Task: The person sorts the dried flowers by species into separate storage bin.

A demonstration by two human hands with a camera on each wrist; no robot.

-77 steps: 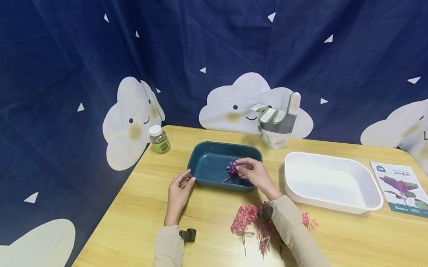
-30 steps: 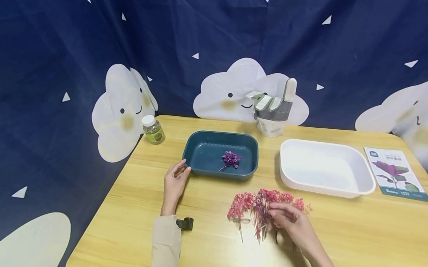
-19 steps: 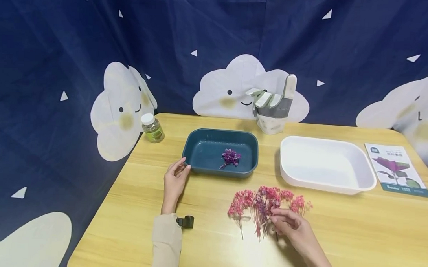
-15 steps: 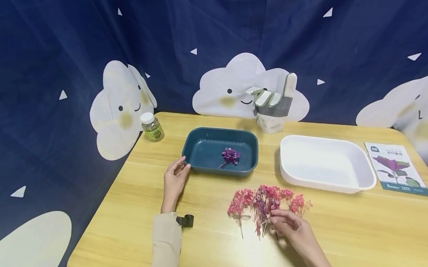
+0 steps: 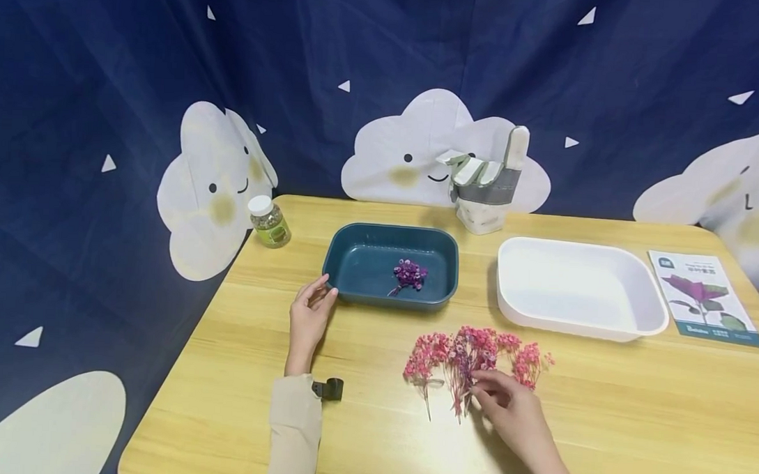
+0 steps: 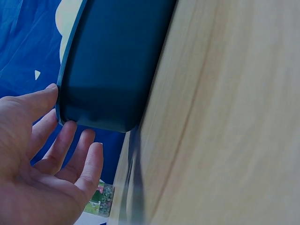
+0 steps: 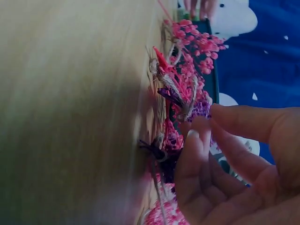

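Observation:
My left hand [image 5: 309,322] rests its thumb and fingertips against the near left corner of a dark teal tray [image 5: 390,301]. In the left wrist view, its relaxed, spread fingers touch the rim. Inside the tray lies a bunch of purple dried flowers [image 5: 409,273]. On the table in front is a row of pink dried flowers [image 5: 427,356], with purple ones among them. At this row my right hand [image 5: 514,412] pinches another purple dried flower bunch [image 7: 200,109] between thumb and fingers. Twine is tied round the stems in the right wrist view.
A white tray [image 5: 580,326] stands to the right, with a printed booklet [image 5: 706,299] beyond it. At the back are a work glove [image 5: 486,188] standing upright and a lidded jar [image 5: 270,223]. A patterned blue curtain [image 5: 311,46] hangs behind the table.
My right hand let go of the purple bunch in the teal tray, came back to the row of flowers, and has just shifted slightly left there. The left hand stays at the tray corner.

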